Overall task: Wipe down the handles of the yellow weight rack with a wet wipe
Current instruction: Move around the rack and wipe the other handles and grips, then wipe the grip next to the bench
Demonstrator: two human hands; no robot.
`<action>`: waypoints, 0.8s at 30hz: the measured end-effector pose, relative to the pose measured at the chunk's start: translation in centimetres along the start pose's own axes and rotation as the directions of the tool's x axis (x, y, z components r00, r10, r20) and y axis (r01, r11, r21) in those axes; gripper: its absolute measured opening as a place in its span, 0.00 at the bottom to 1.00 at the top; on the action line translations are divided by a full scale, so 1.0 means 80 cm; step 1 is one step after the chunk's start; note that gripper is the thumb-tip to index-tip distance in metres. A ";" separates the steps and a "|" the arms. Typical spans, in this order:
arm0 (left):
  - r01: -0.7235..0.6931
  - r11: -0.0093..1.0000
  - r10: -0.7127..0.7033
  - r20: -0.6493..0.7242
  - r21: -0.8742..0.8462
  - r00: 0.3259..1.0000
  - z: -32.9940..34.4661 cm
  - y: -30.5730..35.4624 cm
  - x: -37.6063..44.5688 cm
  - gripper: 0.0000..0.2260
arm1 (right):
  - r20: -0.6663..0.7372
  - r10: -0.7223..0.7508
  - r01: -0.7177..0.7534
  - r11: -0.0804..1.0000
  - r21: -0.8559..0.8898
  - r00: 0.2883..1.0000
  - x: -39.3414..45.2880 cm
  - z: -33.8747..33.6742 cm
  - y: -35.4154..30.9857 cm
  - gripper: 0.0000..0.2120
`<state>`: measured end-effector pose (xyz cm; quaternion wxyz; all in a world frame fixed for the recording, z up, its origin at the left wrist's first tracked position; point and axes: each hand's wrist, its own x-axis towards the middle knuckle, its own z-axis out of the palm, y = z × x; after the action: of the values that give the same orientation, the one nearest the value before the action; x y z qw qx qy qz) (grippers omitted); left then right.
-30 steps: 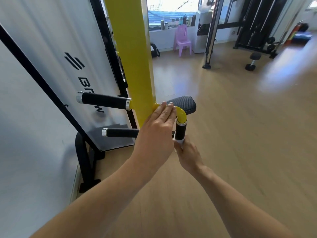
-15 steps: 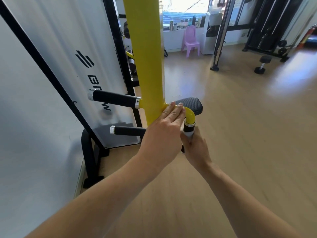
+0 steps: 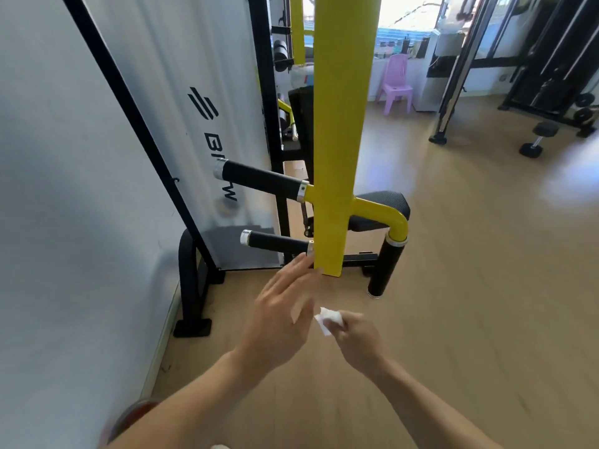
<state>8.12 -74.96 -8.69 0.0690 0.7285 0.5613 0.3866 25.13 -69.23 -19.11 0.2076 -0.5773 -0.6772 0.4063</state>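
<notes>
Both hands came off the rack: left hand [image 3: 281, 314] left the yellow post [image 3: 337, 134], right hand [image 3: 356, 338] released the right handle [image 3: 385, 267], pulling the wipe [image 3: 328, 319] nearer.

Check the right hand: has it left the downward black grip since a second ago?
Yes. The right hand, pinching the wet wipe, has dropped below and left of the downward black grip.

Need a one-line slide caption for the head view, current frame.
Right hand pinches a white wet wipe below the yellow post; open left hand beside it, black handles untouched.
</notes>
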 end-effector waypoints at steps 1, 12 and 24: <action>0.120 0.992 -0.122 -0.074 -0.029 0.990 -0.006 -0.012 -0.010 0.22 | -0.091 -0.107 0.107 0.994 -0.004 0.990 -0.003 0.000 -0.034 0.18; 0.472 0.882 -0.471 -0.024 0.006 0.882 -0.094 -0.100 0.030 0.28 | -0.009 -0.474 0.407 0.766 -0.497 0.881 0.078 0.046 -0.235 0.24; 0.202 0.979 -0.197 0.241 0.004 0.950 -0.082 -0.168 0.026 0.35 | 0.041 -0.284 0.143 0.351 -0.925 0.958 0.025 0.044 -0.244 0.27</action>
<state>-6.20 -70.47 -10.33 0.1825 0.7085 0.6157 0.2926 10.03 -68.47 -6.09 -0.0540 -0.5255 -0.8424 -0.1064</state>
